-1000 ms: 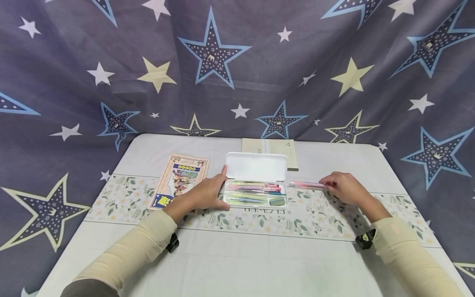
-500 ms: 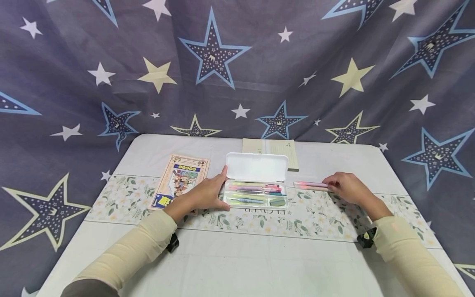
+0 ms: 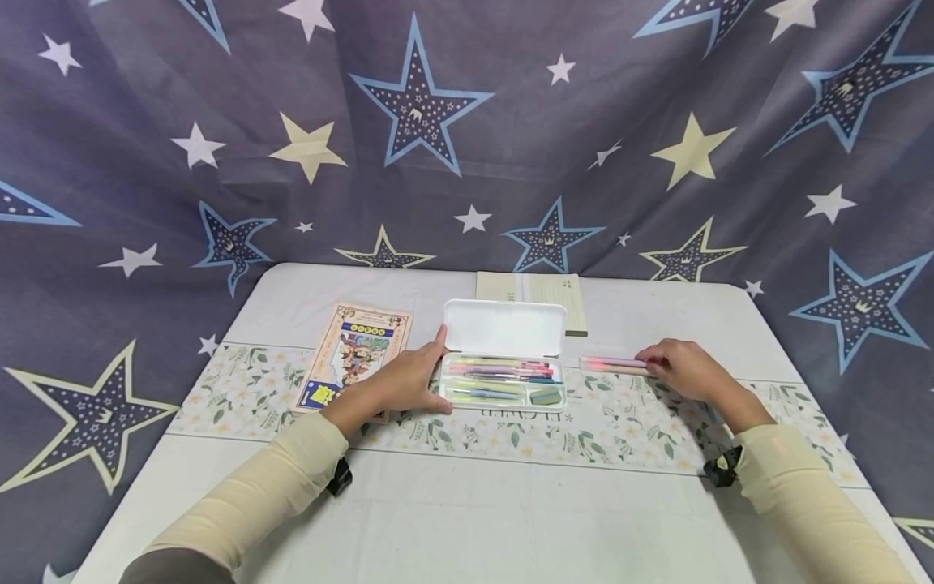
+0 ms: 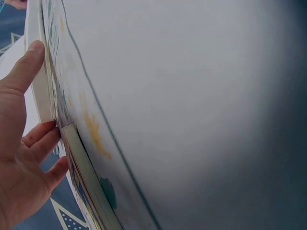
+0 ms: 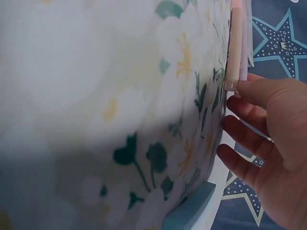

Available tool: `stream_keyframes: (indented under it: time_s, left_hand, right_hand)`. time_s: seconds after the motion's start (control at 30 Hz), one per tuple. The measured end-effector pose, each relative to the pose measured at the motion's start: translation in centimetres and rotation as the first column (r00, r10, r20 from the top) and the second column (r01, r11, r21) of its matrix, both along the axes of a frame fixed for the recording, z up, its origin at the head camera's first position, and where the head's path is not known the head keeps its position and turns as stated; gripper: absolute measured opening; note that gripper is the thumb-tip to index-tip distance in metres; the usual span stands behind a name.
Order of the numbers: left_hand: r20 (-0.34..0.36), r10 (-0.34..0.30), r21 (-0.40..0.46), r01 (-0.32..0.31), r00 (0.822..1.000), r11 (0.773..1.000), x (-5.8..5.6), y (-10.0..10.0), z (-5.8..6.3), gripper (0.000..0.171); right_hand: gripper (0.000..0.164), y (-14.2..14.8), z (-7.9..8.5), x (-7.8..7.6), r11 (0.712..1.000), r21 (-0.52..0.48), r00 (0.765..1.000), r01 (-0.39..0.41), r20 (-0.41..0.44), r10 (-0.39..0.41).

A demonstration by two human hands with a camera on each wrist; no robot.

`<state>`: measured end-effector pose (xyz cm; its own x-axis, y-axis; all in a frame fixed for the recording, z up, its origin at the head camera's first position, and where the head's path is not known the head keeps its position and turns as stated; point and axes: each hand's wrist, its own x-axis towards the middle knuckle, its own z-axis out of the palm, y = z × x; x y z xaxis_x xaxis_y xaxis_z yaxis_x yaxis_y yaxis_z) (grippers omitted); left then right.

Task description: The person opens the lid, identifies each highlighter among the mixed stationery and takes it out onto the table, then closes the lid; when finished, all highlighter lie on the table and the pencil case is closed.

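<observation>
On the table lies a white pencil case (image 3: 505,324), its lid raised, holding several pens and a green block (image 3: 544,397). My left hand (image 3: 401,380) holds the case's left end. In the left wrist view, the thumb (image 4: 29,64) presses the case's front wall while the fingers touch its end. To the right of the case, my right hand (image 3: 686,371) pinches the near ends of two pens (image 3: 616,365) lying side by side. The right wrist view shows one beige pen (image 5: 234,45) and one lilac pen (image 5: 244,52) between thumb and index finger.
A comic-style booklet (image 3: 362,349) lies left of the case, partly under my left hand. Behind the lid is a pale notepad (image 3: 572,304). A blue block (image 5: 189,208) sits below my right hand. A star-patterned curtain (image 3: 467,146) hangs along the table's back edge.
My right hand has shifted slightly right, drawing the two pens away from the case. The left hand and the case stay put.
</observation>
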<state>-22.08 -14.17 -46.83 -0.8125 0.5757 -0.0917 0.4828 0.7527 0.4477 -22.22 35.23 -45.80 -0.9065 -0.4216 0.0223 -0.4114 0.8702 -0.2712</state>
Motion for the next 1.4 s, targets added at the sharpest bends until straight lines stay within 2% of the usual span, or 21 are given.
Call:
stream_keyframes:
  time_s: [0.37,0.63,1.13,1.4]
  left_hand:
    - [0.000,0.003,-0.010,-0.003,1.000,1.000,0.1,0.0,0.1,0.144]
    - [0.004,0.000,-0.013,0.000,1.000,1.000,0.2,0.0,0.2,0.143]
    - [-0.005,0.008,-0.013,-0.008,1.000,1.000,-0.1,0.1,-0.1,0.144]
    - [0.002,0.001,-0.011,-0.001,1.000,1.000,-0.1,0.1,-0.1,0.144]
  right_hand:
    - [0.021,0.1,0.0,0.0,1.000,-0.008,0.999,0.017,0.041,-0.017]
    - [0.020,-0.9,0.7,-0.2,1.000,-0.022,1.000,0.004,-0.023,-0.005]
    - [0.018,-6.8,1.8,-0.1,0.993,-0.077,0.992,-0.084,-0.098,0.076]
    - [0.017,-9.7,1.7,-0.6,0.987,-0.097,0.987,-0.128,-0.108,0.118]
